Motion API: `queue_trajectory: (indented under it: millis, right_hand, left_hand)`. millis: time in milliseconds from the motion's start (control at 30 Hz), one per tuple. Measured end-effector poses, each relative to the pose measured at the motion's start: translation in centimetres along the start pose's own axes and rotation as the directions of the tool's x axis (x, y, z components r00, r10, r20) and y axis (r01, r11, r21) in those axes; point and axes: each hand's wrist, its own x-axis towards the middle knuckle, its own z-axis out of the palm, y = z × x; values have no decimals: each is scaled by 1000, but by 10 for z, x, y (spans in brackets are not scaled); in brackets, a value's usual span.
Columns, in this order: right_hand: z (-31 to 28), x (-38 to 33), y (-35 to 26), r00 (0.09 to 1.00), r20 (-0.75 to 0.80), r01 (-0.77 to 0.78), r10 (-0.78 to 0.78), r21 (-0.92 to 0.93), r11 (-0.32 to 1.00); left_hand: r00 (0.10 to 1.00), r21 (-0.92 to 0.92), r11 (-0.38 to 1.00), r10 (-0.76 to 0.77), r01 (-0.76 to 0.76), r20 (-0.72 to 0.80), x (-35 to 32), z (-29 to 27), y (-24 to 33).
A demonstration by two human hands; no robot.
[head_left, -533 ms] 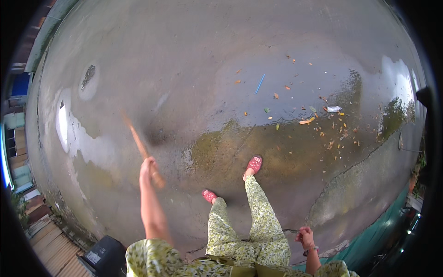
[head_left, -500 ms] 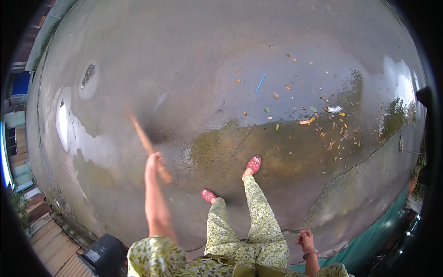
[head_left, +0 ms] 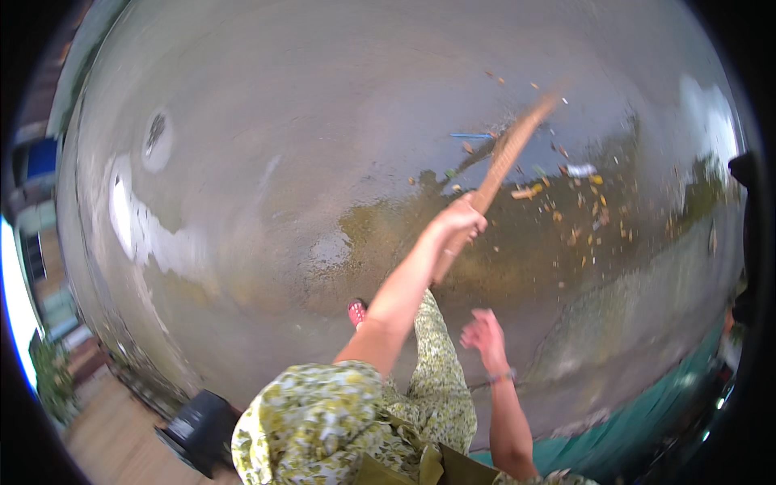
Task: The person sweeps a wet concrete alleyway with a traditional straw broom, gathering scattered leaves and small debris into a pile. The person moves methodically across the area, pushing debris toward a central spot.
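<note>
A long brown broom (head_left: 511, 152), which looks like bundled thin sticks, slants up and right over the wet concrete, its far end smeared by motion. Closed around its lower part is my left hand (head_left: 461, 218). My right hand (head_left: 485, 333) hangs in the air beside my leg, fingers apart and loosely curled, with nothing in it. Near the broom's far part lie a thin blue straw-like stick (head_left: 470, 135) and fallen leaves (head_left: 578, 230). A crumpled white scrap (head_left: 580, 170) is right of the broom.
Shallow water and brownish mossy patches cover parts of the concrete ground (head_left: 242, 73). A black bin-like container (head_left: 202, 428) stands at the lower left. Green sheeting (head_left: 638, 424) runs along the lower right edge. My red shoe (head_left: 356, 311) shows beside my left forearm.
My left hand has swung the broom from the left across to the right, into the littered water. The blue stick has turned nearly level. My right hand has risen and moved inward.
</note>
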Motion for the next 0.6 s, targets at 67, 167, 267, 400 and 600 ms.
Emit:
queue_trajectory:
  millis: [67,167,267,400,600]
  right_hand:
    - [81,11,-46,969,244,-54,41,47,997]
    - [156,2,-37,874,486,-63,26,60,996]
    - [175,-9,14,809,545,-381,221,200,902]
    - [179,-2,47,700,582,-573,414,113,812]
    - [41,-9,-14,845,197,-534,497,261,804]
  left_hand:
    - [1000,-97,995,-13,14,12,-40,-4,20]
    - [988,-59,997,38,-48,-151,-120,-3,1]
    - [884,-236,968,-179,80,-433,-194,6,-41]
    - [714,-369,914,-370,166,-595,-209,-25,-111]
    - [801,-254,950,-294,183,-522,-101,96,-165]
